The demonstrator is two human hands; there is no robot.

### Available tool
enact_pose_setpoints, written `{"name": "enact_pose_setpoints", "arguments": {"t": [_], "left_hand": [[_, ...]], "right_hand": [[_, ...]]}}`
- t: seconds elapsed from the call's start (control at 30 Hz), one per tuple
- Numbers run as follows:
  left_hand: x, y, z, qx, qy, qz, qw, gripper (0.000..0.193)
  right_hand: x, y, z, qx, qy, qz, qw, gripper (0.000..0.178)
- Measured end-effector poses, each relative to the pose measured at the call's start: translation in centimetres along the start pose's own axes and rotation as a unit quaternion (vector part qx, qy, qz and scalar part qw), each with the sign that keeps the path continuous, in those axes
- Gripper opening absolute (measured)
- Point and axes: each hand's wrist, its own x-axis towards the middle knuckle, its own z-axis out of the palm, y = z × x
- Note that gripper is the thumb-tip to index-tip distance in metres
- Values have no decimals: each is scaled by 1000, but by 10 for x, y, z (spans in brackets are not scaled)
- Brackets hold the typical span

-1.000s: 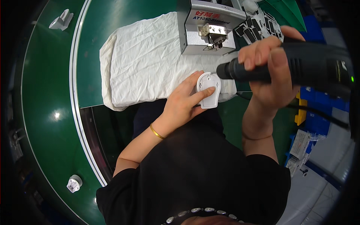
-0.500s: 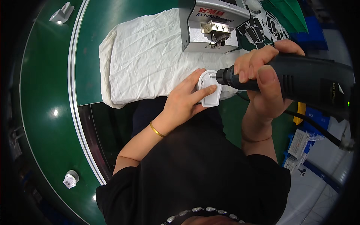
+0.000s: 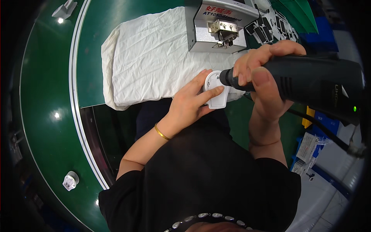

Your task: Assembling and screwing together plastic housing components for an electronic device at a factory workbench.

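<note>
My left hand is closed around a white plastic housing with a rounded top, its thumb lying across the front. The housing is held at the near edge of a white cloth pad. In my right hand is a black electric screwdriver, lying almost level and pointing left. Its nose is at the upper part of the housing, beside a small recess. The nose and my fingers hide the bit's tip, so contact with a screw cannot be made out. A green light shows at the tool's back end.
A grey screw-feeder machine stands on the pad's far side. Several black-and-white parts lie right of it near a green bin. White parts sit on the green belt at left, one near. A black cable trails from the tool.
The screwdriver and my right hand have shifted slightly left, bringing the nose closer to the housing. My left hand keeps its hold. The white parts on the left belt have moved a little.
</note>
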Motion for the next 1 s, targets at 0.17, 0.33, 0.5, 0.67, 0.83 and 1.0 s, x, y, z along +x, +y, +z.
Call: {"name": "enact_pose_setpoints", "arguments": {"t": [0.17,0.33,0.5,0.67,0.83,1.0], "left_hand": [[0,-1,1,17,9,25,1000,66],[-5,0,9,-53,33,-54,997,89],[-4,9,1,-32,48,-75,996,101],[-2,9,1,-4,51,-75,996,107],[-3,9,3,17,59,-48,997,105],[-4,13,1,6,40,-62,997,104]], "right_hand": [[7,17,-15,126,80,-29,988,48],[2,79,-129,3,362,248,899,35],[-40,170,-197,-27,372,401,837,34],[-53,194,-198,-66,341,391,852,37],[-63,177,-175,-306,264,240,883,44],[-79,149,-147,-506,37,82,858,37]]}}
